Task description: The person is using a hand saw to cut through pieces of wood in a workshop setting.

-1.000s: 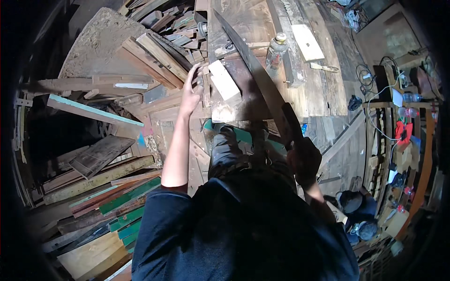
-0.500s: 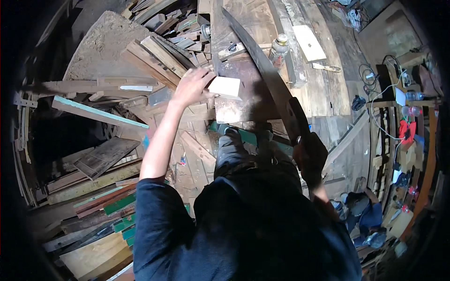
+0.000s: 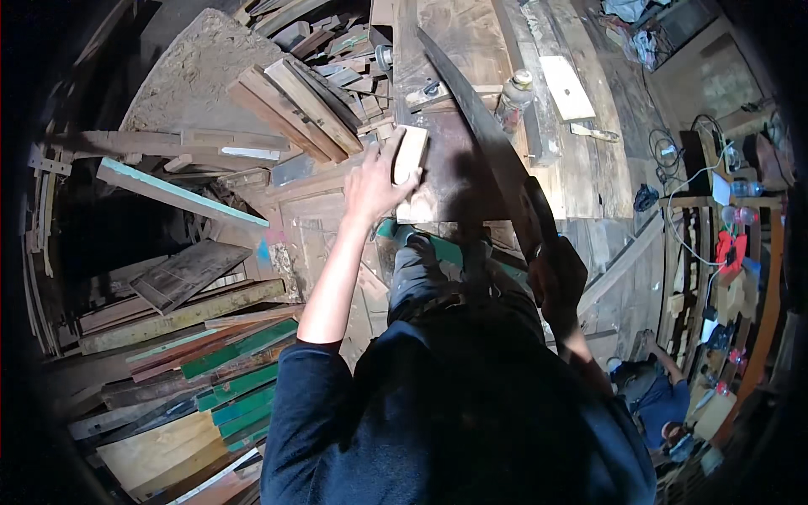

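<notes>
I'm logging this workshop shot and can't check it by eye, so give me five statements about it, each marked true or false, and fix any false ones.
1. The right grip holds a saw by its handle. True.
2. The left grip is empty. False: it holds a pale wooden block.
3. Green boards lie toward the picture's lower left. True.
4. The capped bottle stands to the left of the saw. False: it stands to the right.
5. The saw's tip points toward the picture's upper edge. True.
</notes>
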